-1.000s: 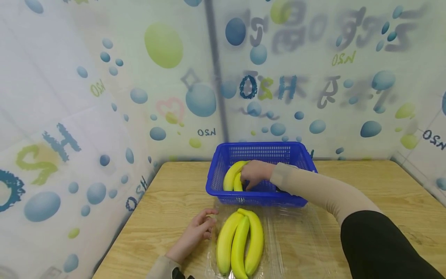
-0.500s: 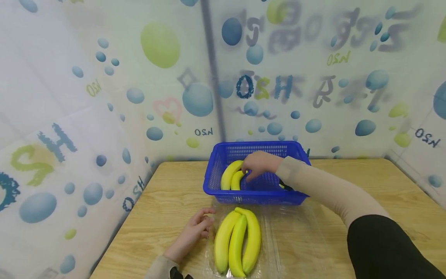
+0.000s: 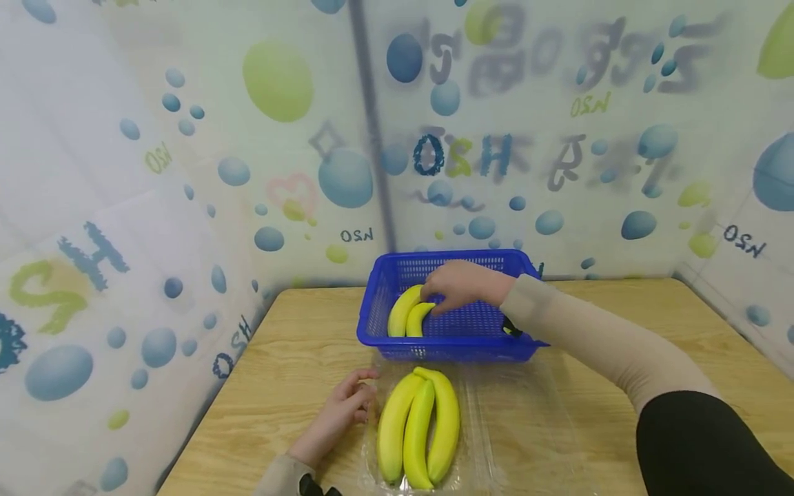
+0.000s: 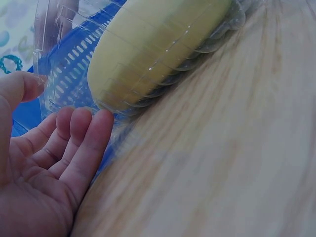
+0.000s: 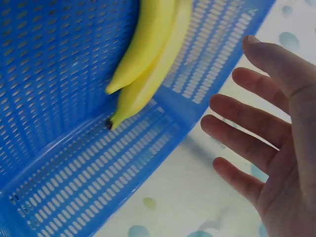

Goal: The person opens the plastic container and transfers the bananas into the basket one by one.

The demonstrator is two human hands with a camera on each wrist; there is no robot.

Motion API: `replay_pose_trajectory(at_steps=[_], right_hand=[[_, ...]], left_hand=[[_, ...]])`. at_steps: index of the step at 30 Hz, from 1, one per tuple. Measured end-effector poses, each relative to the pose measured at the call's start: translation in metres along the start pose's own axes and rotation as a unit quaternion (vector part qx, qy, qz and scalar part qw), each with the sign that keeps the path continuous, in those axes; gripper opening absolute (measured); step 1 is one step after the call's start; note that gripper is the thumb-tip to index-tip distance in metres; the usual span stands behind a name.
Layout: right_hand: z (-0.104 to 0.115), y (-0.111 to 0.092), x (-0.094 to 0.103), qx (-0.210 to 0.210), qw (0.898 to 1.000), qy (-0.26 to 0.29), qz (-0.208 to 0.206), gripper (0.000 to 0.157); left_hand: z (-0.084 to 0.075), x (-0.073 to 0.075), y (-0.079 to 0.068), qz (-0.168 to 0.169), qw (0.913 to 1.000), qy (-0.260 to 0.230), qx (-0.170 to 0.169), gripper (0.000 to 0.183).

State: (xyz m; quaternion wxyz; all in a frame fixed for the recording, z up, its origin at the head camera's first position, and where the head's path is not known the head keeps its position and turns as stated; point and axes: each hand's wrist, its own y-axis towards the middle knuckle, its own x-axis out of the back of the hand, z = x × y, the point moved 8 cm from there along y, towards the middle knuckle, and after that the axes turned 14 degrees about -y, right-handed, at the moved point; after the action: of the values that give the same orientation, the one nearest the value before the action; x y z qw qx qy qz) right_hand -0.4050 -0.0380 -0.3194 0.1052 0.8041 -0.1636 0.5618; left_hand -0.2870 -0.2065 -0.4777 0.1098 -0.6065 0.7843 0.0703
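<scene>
In the head view three yellow bananas (image 3: pixel 418 430) lie side by side in a clear plastic clamshell container (image 3: pixel 476 441). My left hand (image 3: pixel 338 417) rests at its left edge; in the left wrist view the relaxed fingertips meet the plastic corner, thumb apart from the fingers. Behind the container is a blue plastic basket (image 3: pixel 459 353) with two more bananas (image 5: pixel 148 59) at its left end. My right hand (image 3: pixel 468 284) is over the basket, beside these bananas. Its fingers are spread and hold nothing in the right wrist view.
The container's clear lid (image 3: pixel 527 427) lies folded out to the right on the wooden table (image 3: pixel 298 344). The basket's raised rim stands around its bananas. Behind the table hangs a pale patterned curtain (image 3: pixel 298 172).
My right hand has lifted off the bananas in the basket and risen slightly, empty. The two bananas stay in the basket. My left hand keeps its place at the container; the head view has shifted a little.
</scene>
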Motion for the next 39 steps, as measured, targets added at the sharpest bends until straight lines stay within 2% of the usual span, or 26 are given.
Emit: replay_pose_trajectory(at_steps=[5,15,24,32,39], right_hand=[[0.018,-0.004,0.013,0.022,0.999,0.012,-0.022,0.030],[0.062,-0.005,0.024,0.082,0.995,0.010,-0.049,0.027],[0.099,-0.009,0.031,0.130,0.987,-0.031,-0.089,0.028],[0.132,-0.010,0.027,0.170,0.980,-0.049,-0.089,0.034],[0.148,-0.007,0.015,0.188,0.976,-0.059,-0.092,0.032]], left_hand=[[0.000,0.000,-0.001,0.000,1.0000,0.000,0.002,0.043],[0.001,-0.001,0.000,0.006,1.0000,-0.001,-0.003,0.043],[0.001,0.000,0.001,0.004,1.0000,0.007,-0.003,0.043],[0.002,0.001,-0.001,0.007,1.0000,0.003,0.005,0.043],[-0.001,0.000,-0.002,0.007,0.9999,0.011,0.005,0.043]])
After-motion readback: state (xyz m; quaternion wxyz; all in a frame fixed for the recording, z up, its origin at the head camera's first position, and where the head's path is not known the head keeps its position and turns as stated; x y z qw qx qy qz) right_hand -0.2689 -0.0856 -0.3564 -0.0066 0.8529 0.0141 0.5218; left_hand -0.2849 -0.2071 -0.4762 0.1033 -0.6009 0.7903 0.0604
